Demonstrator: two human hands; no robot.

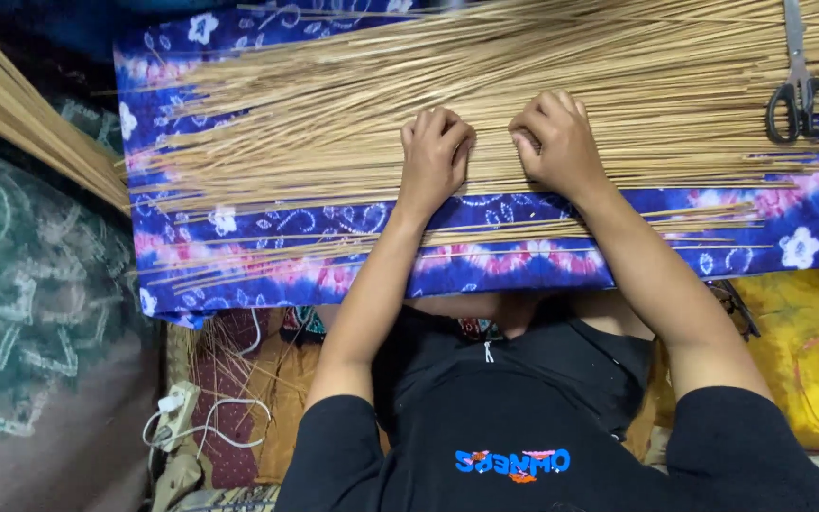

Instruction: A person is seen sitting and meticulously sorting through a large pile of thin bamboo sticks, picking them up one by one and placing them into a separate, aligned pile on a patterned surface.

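A wide layer of thin pale sticks (334,114) lies spread across a blue and pink flowered cloth (267,251). My left hand (434,156) rests knuckles-up on the sticks near the middle, fingers curled down into them. Close beside it, my right hand (556,142) is also curled onto the sticks, fingertips tucked under. Whether either hand pinches a single stick is hidden by the fingers. A few loose sticks (258,261) lie on the cloth nearer to me.
Black-handled scissors (800,95) lie on the sticks at the far right. Another bundle of sticks (21,114) slants along the left edge. A patterned cushion (30,284) sits at left, a white power strip with cables (177,417) below it, yellow fabric (808,351) at right.
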